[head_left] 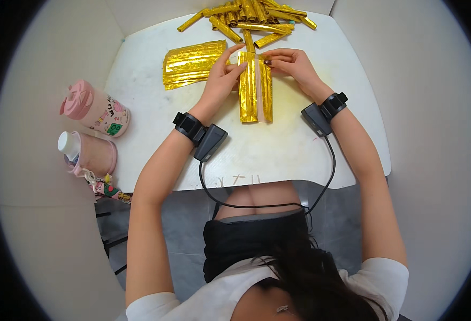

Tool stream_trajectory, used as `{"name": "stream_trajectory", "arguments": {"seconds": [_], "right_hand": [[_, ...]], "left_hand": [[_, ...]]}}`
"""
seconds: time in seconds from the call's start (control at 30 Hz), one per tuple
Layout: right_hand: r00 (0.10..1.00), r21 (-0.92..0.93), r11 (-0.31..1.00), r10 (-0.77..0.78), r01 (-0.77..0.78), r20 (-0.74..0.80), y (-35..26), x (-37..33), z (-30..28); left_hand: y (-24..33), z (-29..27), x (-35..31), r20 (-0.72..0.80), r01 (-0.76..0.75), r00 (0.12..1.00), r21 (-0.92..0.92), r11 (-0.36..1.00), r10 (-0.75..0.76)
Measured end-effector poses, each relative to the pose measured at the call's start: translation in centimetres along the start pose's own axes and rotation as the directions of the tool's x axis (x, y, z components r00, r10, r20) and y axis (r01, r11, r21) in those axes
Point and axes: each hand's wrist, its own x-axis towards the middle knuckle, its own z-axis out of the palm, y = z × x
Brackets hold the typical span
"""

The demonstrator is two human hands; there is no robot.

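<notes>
The fingers of my right hand (293,64) pinch the upper right edge of a gold foil sheet (250,91) on the white bench (310,155); my left hand (225,79) touches its left edge, though I cannot tell whether those fingers grip it. Flat gold sheets (192,62) lie just left, a heap of gold tubes (262,27) beyond

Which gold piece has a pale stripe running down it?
The sheet with its far end between the left hand and right hand; the stack to its left and the tubes beyond show no such stripe.
</notes>
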Motion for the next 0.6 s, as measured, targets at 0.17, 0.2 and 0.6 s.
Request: {"name": "stream_trajectory", "arguments": {"seconds": [0.17,0.2,0.6], "right_hand": [[1.000,-0.034,0.999,-0.021,0.021,-0.004,0.2,-0.2,0.0],[1.000,-0.032,0.999,-0.017,0.017,-0.006,0.0,-0.3,0.1],[0.995,0.018,1.000,0.006,-0.008,0.095,0.0,-0.3,-0.2]], "left_hand": [[0.4,0.2,0.3,-0.070,0.053,0.996,-0.096,0.994,-0.059],[0.7,0.3,0.2,-0.072,0.067,0.994,-0.133,0.989,-0.078],[-0.3,-0.5,0.8,-0.050,0.042,0.998,-0.125,0.991,-0.049]]}}
